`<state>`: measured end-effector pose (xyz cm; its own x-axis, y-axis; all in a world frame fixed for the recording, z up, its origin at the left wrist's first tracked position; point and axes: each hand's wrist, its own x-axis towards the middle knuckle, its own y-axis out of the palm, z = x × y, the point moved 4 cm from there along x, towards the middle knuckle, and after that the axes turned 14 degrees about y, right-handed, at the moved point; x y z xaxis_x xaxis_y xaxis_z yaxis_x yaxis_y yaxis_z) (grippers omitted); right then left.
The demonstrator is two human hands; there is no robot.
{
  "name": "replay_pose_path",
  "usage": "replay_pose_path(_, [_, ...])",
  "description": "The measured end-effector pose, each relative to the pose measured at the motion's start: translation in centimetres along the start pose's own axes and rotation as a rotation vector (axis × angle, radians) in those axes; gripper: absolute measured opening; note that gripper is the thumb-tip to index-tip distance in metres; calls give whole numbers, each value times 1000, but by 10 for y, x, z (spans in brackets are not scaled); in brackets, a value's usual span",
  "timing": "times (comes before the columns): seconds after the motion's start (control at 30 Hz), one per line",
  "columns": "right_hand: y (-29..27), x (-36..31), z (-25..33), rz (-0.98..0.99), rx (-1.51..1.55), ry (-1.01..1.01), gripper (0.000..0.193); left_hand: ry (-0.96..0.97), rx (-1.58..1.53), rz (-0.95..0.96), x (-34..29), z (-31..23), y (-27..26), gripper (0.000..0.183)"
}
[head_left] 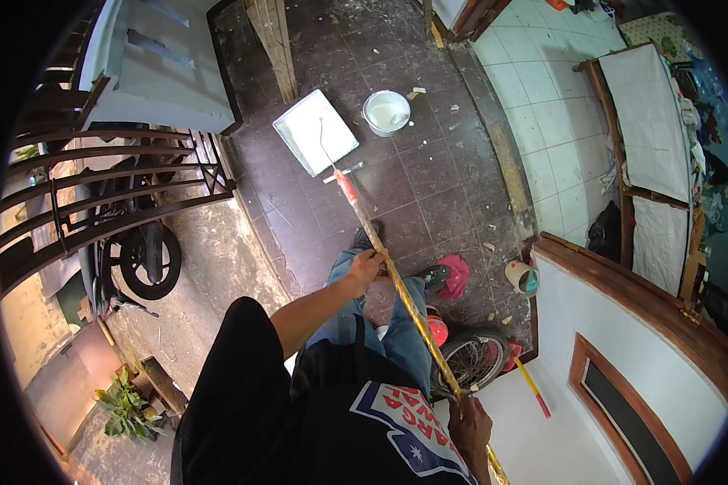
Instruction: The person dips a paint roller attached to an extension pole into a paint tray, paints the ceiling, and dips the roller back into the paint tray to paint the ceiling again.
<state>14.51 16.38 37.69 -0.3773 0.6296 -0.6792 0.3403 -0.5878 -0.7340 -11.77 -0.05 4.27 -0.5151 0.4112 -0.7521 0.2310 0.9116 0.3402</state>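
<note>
A long paint roller pole (412, 311) with gold wrapping and a red grip at its far end slants across my body. My left hand (368, 268) is closed round its middle, in front of my knees. Lower down, at my right side, my right hand (471, 424) wraps round the pole's near part. The thin wire frame (325, 139) at the far end reaches over a white paint tray (295, 139) on the floor; I cannot make out the roller sleeve against the white. Right of the tray stands a bucket (374, 130) of white paint.
A wooden post (273, 48) stands behind the tray. To the left are a slatted railing (121, 186) and a motorcycle (150, 259). By my right foot lie a pink cloth (455, 276) and a bicycle wheel (473, 361). A low white wall (566, 299) rises at right.
</note>
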Motion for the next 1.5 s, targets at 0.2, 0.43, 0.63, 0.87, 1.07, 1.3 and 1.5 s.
replay_pose_path(0.2, [-17, -12, -11, -36, -28, -14, 29, -50, -15, 47, -26, -14, 16, 36])
replay_pose_path(0.43, [-35, -30, -25, -41, -104, 26, 21, -135, -104, 84, -31, 34, 26, 50])
replay_pose_path(0.63, [-41, -31, -18, -34, -203, -7, 25, -78, -378, -417, 91, 33, -72, 94])
replay_pose_path(0.87, [-71, -42, 13, 7, -234, 47, 22, -214, -94, -415, 200, 16, -100, 94])
replay_pose_path(1.07, [-74, -26, 30, 47, -330, 117, 24, -154, -397, -420, 223, 34, -91, 42])
replay_pose_path(1.3, [-88, 9, 9, 330, -257, 227, 30, -94, -407, -387, 210, 47, -77, 37])
replay_pose_path(1.5, [-87, 19, 1, 526, -115, 300, 29, -93, -380, -440, 207, 34, -74, 39])
